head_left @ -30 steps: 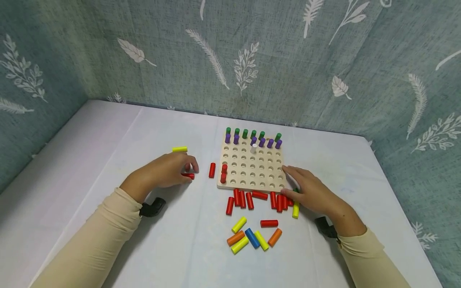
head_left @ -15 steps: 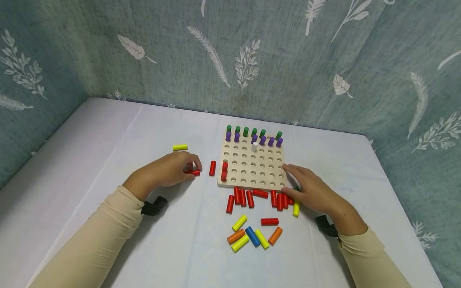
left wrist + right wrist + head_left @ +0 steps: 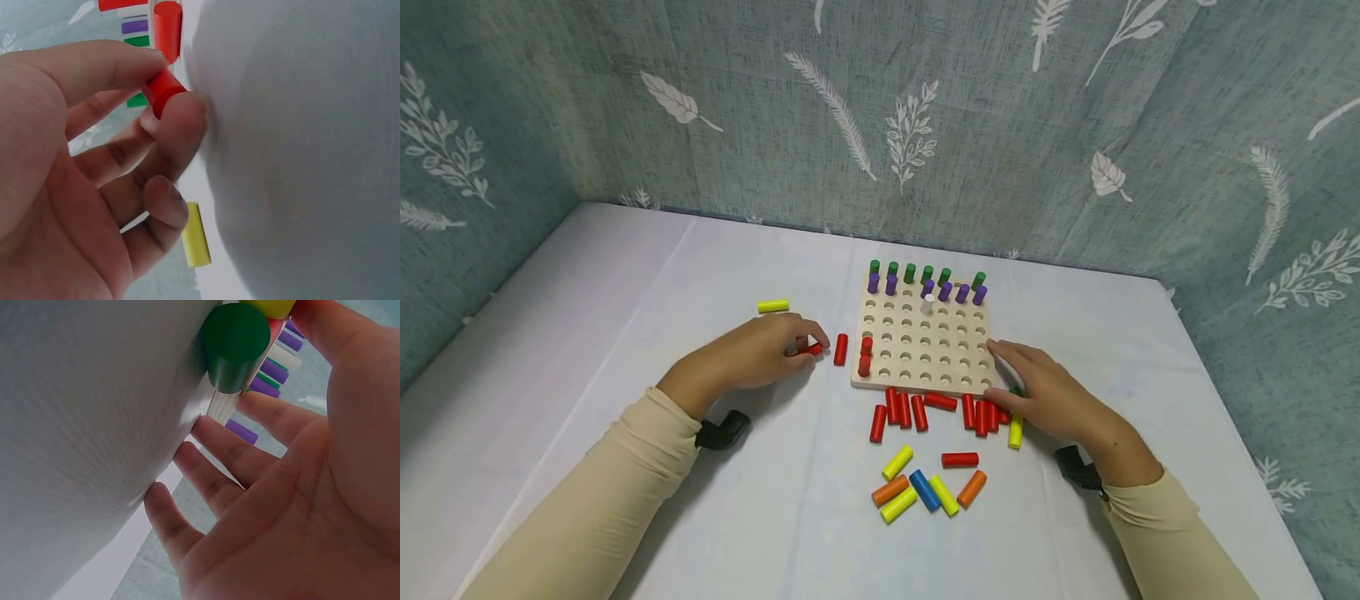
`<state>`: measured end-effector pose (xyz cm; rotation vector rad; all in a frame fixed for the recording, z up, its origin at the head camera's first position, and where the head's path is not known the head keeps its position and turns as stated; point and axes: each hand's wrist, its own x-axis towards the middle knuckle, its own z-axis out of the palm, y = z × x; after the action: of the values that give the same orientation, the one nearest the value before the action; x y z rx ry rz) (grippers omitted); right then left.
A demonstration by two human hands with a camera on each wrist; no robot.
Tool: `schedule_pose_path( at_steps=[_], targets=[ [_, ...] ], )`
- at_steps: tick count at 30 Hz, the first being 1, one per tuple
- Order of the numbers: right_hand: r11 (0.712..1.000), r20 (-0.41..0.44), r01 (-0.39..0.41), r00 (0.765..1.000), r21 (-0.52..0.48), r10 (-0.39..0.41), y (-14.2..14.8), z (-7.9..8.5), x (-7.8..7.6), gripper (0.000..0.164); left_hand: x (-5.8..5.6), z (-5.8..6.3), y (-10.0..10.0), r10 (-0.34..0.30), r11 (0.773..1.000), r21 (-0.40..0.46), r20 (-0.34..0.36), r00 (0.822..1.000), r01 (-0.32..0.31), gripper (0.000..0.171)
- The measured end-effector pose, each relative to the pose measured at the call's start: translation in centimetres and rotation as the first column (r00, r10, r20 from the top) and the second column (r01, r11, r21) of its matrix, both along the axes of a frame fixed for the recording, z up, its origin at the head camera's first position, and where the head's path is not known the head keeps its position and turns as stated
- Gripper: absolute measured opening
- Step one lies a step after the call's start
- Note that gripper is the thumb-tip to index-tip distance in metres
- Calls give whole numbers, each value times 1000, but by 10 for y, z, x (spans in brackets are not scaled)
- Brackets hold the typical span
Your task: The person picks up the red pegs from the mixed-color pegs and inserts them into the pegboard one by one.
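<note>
Between thumb and fingers my left hand [image 3: 763, 352] pinches a red peg [image 3: 164, 90], just above the cloth left of the wooden pegboard [image 3: 917, 358]. Another red peg [image 3: 841, 350] lies between that hand and the board. Two red pegs [image 3: 865, 357] stand in the board's left column near the front. Green pegs [image 3: 910, 273] fill most of the back row, purple pegs [image 3: 962, 293] the row before it, and one white peg [image 3: 928, 304] stands ahead of them. Fingers extended, my right hand [image 3: 1047, 396] rests at the board's right edge, beside a green peg [image 3: 234, 347] lying on the cloth.
Loose red pegs [image 3: 919, 413] lie along the board's front edge. Nearer me are yellow [image 3: 898, 462], orange [image 3: 972, 489] and blue pegs [image 3: 925, 490]. A yellow peg [image 3: 772, 306] lies beyond my left hand. A patterned curtain [image 3: 760, 125] hangs behind the table.
My left hand has shifted right toward the board, and the red peg in its fingers has come slightly up and tilted. My right hand has stayed at the board's edge.
</note>
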<state>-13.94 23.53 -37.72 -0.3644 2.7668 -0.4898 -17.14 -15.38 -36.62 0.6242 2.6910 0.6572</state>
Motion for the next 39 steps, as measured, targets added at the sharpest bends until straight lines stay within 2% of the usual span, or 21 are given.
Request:
schedule_pose_path(
  at_steps=[5,15,23,29,32,39],
  targets=[
    [1000,16,1,1000,-1,-1,0,0,1,81,0,1,4,-12,1000,13,-47,999,13,27],
    [1000,-3,-8,1000,-8,8,3,0,-1,81,2,10,13,-26,992,119,-188,982,49,27],
    [1000,-13,-8,1000,-8,8,4,0,-2,80,7,16,21,35,976,217,-305,952,34,31],
    [1000,-4,-18,1000,-19,18,0,0,-4,80,10,24,31,71,962,270,-382,921,38,30],
    [1000,-3,-8,1000,-11,8,1,1,-4,80,10,29,41,76,961,273,-385,920,35,30],
    [1000,-4,-7,1000,-11,7,2,1,-2,80,12,34,60,100,965,262,-323,941,-13,31]
  ],
)
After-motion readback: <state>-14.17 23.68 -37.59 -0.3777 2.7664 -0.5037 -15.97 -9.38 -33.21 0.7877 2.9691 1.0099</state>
